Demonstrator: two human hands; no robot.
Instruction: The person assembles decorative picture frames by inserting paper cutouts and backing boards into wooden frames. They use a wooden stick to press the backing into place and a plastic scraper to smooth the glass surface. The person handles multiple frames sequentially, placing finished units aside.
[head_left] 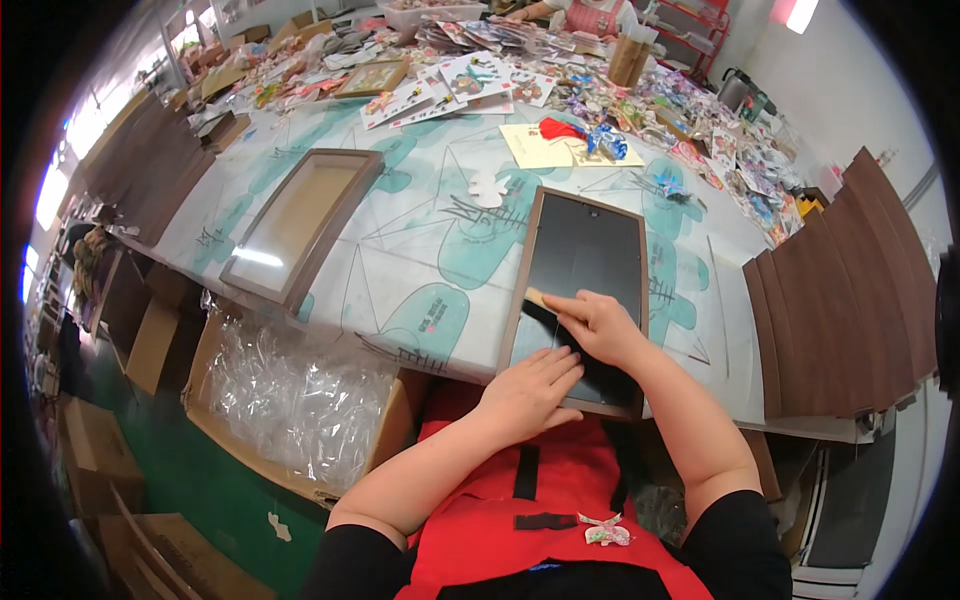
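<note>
In front of me a brown picture frame (527, 232) lies face down, its black backing board (585, 252) showing. My left hand (535, 392) rests on the frame's near left part, fingers stretched out over the backing and holding nothing. Just beyond it, my right hand (598, 325) is closed round a small tan piece that looks like wood (537, 298). The tip of this piece touches or hovers close to the frame's left inner edge; I cannot tell which. Most of it is hidden in my fingers.
A second brown frame with a clear pane (300, 225) lies to the left. Stacked brown frames (840, 290) stand at the right edge. A carton of clear plastic wrap (300, 400) sits below the table. Cards (475, 78) and ornaments cover the far side, where another person (600, 14) is.
</note>
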